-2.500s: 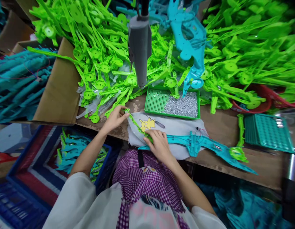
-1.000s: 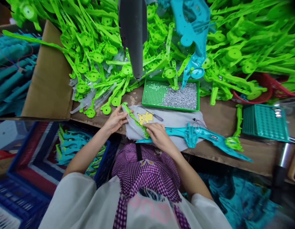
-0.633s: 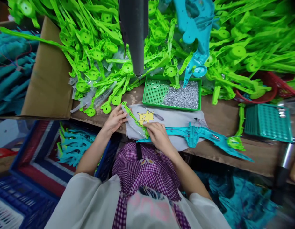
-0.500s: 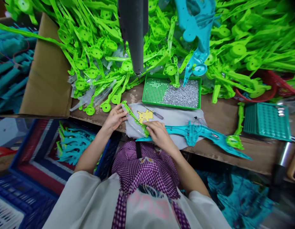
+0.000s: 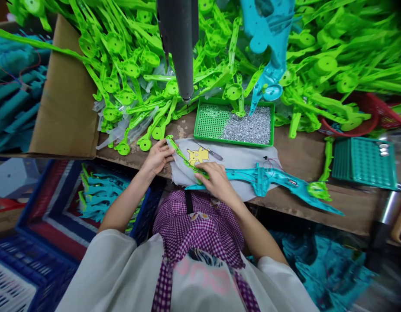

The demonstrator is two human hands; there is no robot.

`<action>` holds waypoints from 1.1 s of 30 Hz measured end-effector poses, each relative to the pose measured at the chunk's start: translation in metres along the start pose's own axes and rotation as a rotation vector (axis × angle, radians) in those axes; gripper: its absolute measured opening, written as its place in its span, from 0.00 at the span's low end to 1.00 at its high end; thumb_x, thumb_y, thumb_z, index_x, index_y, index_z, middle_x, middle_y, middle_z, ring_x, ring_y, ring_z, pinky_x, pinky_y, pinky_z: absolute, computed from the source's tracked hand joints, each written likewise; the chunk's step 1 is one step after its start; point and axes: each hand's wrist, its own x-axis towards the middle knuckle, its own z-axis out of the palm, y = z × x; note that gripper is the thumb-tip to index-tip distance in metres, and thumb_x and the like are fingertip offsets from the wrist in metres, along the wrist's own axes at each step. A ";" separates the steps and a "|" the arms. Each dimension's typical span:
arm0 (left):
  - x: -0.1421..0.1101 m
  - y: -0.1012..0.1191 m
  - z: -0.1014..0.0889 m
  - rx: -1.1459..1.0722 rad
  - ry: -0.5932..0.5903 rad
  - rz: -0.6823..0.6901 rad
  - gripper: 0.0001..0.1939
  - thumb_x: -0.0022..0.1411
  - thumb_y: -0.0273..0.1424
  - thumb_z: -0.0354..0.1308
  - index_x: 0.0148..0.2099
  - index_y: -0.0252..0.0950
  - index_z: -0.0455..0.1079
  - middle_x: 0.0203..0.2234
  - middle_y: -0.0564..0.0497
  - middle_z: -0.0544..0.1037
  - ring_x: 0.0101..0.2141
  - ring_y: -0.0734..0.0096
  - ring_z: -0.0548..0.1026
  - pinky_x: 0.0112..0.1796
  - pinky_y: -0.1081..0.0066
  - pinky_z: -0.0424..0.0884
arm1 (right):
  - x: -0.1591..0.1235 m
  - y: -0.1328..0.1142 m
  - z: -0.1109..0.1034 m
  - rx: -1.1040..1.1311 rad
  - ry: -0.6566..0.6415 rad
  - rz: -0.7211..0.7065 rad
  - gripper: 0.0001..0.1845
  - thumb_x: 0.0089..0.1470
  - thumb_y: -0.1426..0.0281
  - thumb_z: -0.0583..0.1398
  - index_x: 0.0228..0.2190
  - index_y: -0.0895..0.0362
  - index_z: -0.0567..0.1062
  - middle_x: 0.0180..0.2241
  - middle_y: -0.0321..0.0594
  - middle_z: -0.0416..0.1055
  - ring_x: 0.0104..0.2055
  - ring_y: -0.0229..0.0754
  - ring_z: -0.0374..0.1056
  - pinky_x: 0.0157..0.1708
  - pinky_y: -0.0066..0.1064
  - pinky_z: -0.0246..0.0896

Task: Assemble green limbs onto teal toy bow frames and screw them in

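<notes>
My left hand [image 5: 159, 157] grips the upper end of a slim lime-green plastic arm piece [image 5: 179, 151], thumb and fingers closed around it. The piece slants down to the right over a grey cloth [image 5: 249, 156] with a yellow cartoon figure. My right hand [image 5: 216, 178] is closed on its lower end, and its fingers hide part of it. Beneath and beside the right hand lies a long blue plastic bow-shaped shell [image 5: 242, 174] with thin wires. A small screwdriver [image 5: 215, 154] rests on the cloth beyond my hands.
A green tray [image 5: 233, 142] of small screws stands behind the cloth. A dark power screwdriver [image 5: 184, 56] hangs above. Lime-green parts [image 5: 129, 69] heap across the back. At left is a cardboard box [image 5: 62, 99]; stacked teal baskets [image 5: 366, 162] stand at right.
My right hand's fingers have shifted slightly on the green piece's lower end. A clear strip seen beside the piece earlier no longer shows plainly. My left hand keeps its hold.
</notes>
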 end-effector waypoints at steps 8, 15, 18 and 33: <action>-0.003 -0.003 0.006 -0.035 0.056 0.083 0.15 0.53 0.28 0.70 0.41 0.37 0.70 0.32 0.49 0.82 0.35 0.66 0.82 0.35 0.70 0.79 | 0.001 -0.003 -0.002 -0.015 -0.042 0.023 0.12 0.64 0.66 0.57 0.47 0.52 0.76 0.48 0.44 0.78 0.53 0.52 0.69 0.51 0.44 0.57; 0.014 -0.001 0.019 -0.007 0.131 0.190 0.18 0.50 0.33 0.72 0.38 0.37 0.66 0.29 0.49 0.82 0.35 0.62 0.83 0.33 0.71 0.76 | 0.008 0.004 -0.010 -0.007 -0.146 0.008 0.15 0.65 0.64 0.57 0.51 0.52 0.74 0.53 0.46 0.75 0.56 0.52 0.67 0.53 0.46 0.60; 0.020 -0.001 0.020 0.000 0.146 0.180 0.18 0.49 0.32 0.72 0.36 0.37 0.65 0.27 0.51 0.81 0.32 0.65 0.82 0.30 0.74 0.74 | 0.013 0.003 -0.011 -0.043 -0.178 0.005 0.14 0.64 0.66 0.57 0.50 0.53 0.74 0.52 0.47 0.75 0.56 0.53 0.66 0.53 0.47 0.61; -0.024 -0.013 0.014 -0.069 -0.040 0.085 0.20 0.55 0.26 0.69 0.50 0.37 0.73 0.44 0.47 0.81 0.42 0.69 0.80 0.42 0.73 0.78 | 0.012 0.015 -0.012 0.154 -0.012 -0.089 0.15 0.67 0.66 0.54 0.51 0.52 0.75 0.53 0.44 0.76 0.56 0.47 0.71 0.59 0.48 0.64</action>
